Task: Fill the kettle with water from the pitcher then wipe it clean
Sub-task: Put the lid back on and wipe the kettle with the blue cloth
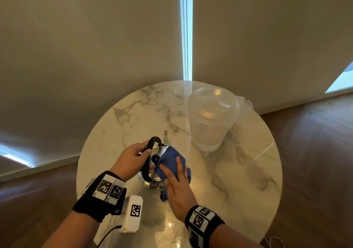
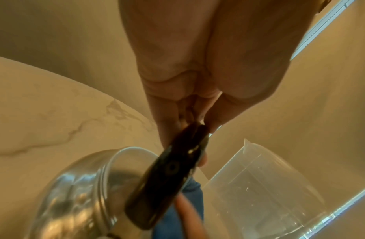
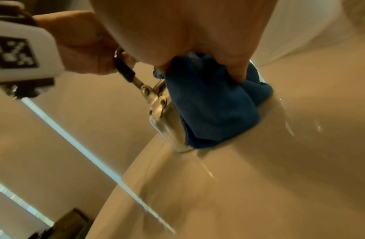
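A steel kettle with a black hoop handle stands on the near middle of the round marble table. My left hand grips the handle from the left, fingers curled round it. My right hand lies on a blue cloth with straight, spread fingers and presses it against the kettle's right side. The cloth bunches under the palm and one corner hangs below. The lid with its black knob sits on the kettle. The clear plastic pitcher stands upright behind, to the right.
A white box with a black-and-white marker and a dark cable lies at the table's near left edge. Water drops glisten on the marble near the front edge. Wooden floor surrounds the table, and blinds hang behind it.
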Available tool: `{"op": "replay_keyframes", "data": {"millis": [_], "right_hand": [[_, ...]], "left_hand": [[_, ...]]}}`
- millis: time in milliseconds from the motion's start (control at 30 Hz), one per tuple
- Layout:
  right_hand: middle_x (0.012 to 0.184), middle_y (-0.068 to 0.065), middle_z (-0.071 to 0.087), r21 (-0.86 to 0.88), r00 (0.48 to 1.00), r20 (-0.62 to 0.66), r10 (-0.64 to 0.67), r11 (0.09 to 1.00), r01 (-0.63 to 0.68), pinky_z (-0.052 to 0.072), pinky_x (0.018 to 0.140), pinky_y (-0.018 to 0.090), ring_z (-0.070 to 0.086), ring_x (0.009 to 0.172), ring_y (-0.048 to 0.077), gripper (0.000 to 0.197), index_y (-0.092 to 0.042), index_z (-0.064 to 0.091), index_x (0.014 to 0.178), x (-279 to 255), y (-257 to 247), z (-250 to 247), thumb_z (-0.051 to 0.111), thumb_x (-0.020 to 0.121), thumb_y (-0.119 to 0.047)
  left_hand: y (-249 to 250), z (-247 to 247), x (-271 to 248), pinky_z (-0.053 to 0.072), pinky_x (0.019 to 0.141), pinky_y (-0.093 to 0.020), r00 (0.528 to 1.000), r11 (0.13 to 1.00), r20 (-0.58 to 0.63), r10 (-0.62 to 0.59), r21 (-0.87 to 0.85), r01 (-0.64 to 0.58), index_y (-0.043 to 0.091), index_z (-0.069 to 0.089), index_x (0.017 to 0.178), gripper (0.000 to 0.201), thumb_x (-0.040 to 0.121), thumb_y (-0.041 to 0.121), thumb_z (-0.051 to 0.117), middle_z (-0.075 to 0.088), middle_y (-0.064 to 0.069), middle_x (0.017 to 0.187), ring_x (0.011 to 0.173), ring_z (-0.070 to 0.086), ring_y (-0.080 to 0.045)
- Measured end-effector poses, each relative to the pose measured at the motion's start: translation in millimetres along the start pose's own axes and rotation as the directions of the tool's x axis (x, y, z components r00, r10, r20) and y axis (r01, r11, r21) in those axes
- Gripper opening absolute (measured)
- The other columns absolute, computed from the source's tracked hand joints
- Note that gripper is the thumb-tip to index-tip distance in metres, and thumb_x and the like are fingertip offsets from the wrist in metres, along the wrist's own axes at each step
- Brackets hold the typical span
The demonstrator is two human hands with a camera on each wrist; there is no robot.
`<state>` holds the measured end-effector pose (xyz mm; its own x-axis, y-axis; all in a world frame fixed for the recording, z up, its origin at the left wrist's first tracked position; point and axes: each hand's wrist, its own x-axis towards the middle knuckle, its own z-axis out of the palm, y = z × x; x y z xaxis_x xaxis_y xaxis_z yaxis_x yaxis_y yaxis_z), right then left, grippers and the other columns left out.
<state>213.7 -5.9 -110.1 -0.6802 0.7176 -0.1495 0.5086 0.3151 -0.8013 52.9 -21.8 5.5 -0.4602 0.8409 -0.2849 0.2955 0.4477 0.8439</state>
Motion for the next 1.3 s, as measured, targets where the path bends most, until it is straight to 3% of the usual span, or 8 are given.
{"op": "replay_keyframes", "data": {"millis": [300,500,600,733,967,1100,1200,1300], "right_hand": [[0.152,0.001,0.025,0.15,0.975,0.132,0.176,0.969,-0.195,0.031,0.111,0.049,0.038,0.13,0.035,0.045,-0.049,0.037,0.13,82,-18,-37,0.023,0.088,-0.04],[0.157,-0.011,-0.023,0.087,0.991,0.007,0.135,0.987,-0.136,0.003,0.118,0.047,-0.013,0.146,0.031,0.045,-0.062,0.008,0.137,18,-11,5,0.022,0.1,-0.041],[0.146,-0.016,-0.039,0.026,0.99,-0.025,0.138,0.99,-0.138,0.002,0.12,0.047,-0.028,0.141,0.023,0.052,-0.075,-0.006,0.121,-17,-19,29,0.026,0.099,-0.041],[0.142,-0.015,-0.043,-0.038,0.99,-0.04,0.135,0.99,-0.137,-0.002,0.119,0.052,-0.037,0.133,0.021,0.054,-0.083,-0.006,0.108,-20,-32,31,0.026,0.099,-0.042],[0.144,-0.026,-0.037,0.09,0.994,-0.042,0.098,0.992,-0.094,-0.004,0.119,0.05,-0.033,0.139,0.022,0.038,-0.078,0.009,0.119,-9,-18,23,0.024,0.097,-0.051],[0.157,-0.012,-0.011,0.19,0.989,-0.13,0.065,0.981,-0.039,-0.002,0.121,0.041,-0.011,0.146,0.017,0.04,-0.076,0.004,0.126,5,-5,21,0.011,0.088,-0.067],[0.158,-0.002,0.019,0.121,0.992,-0.106,0.065,0.991,-0.052,0.002,0.119,0.04,0.009,0.145,0.02,0.044,-0.046,0.028,0.141,49,-6,3,0.027,0.098,-0.038],[0.145,-0.003,0.039,0.144,0.993,0.039,0.114,0.983,-0.118,0.02,0.115,0.048,0.03,0.135,0.023,0.041,-0.033,0.043,0.132,88,-7,-19,0.025,0.096,-0.022]], "left_hand": [[1,4,-1,0.056,0.084,-0.046,1.0,0.999,0.031,-0.001,-0.043,0.002,0.023,0.057,0.123,0.035,0.092,0.009,0.05,0.065,-0.012,0.088,0.076,0.066,-0.025],[0,-1,-2,0.057,0.081,-0.047,0.997,0.99,0.067,-0.025,-0.135,0.034,0.031,0.057,0.117,0.035,0.093,0.008,0.048,0.065,-0.008,0.081,0.069,0.065,-0.021],[-1,-3,-2,0.06,0.068,-0.039,0.995,0.979,0.094,-0.045,-0.193,0.063,0.027,0.057,0.121,0.036,0.093,0.007,0.047,0.064,-0.012,0.085,0.061,0.066,-0.016],[-3,-2,-2,0.06,0.066,-0.038,0.994,0.978,0.096,-0.053,-0.195,0.071,0.023,0.056,0.126,0.037,0.094,0.007,0.047,0.063,-0.017,0.087,0.059,0.064,-0.018],[-2,-2,-3,0.06,0.069,-0.04,0.994,0.976,0.092,-0.053,-0.206,0.071,0.024,0.056,0.124,0.036,0.094,0.007,0.046,0.063,-0.012,0.08,0.059,0.063,-0.017],[-2,-2,-3,0.06,0.059,-0.03,0.995,0.968,0.085,-0.055,-0.239,0.075,0.023,0.056,0.124,0.036,0.094,0.006,0.045,0.061,-0.013,0.081,0.055,0.062,-0.011],[-4,0,-3,0.06,0.066,-0.034,0.995,0.968,0.075,-0.064,-0.24,0.08,0.024,0.057,0.123,0.036,0.094,0.006,0.046,0.063,-0.009,0.082,0.059,0.062,-0.012],[-6,0,-1,0.059,0.073,-0.042,0.995,0.967,0.074,-0.066,-0.243,0.082,0.029,0.058,0.119,0.035,0.094,0.007,0.047,0.068,0.006,0.069,0.062,0.062,-0.014]]}}
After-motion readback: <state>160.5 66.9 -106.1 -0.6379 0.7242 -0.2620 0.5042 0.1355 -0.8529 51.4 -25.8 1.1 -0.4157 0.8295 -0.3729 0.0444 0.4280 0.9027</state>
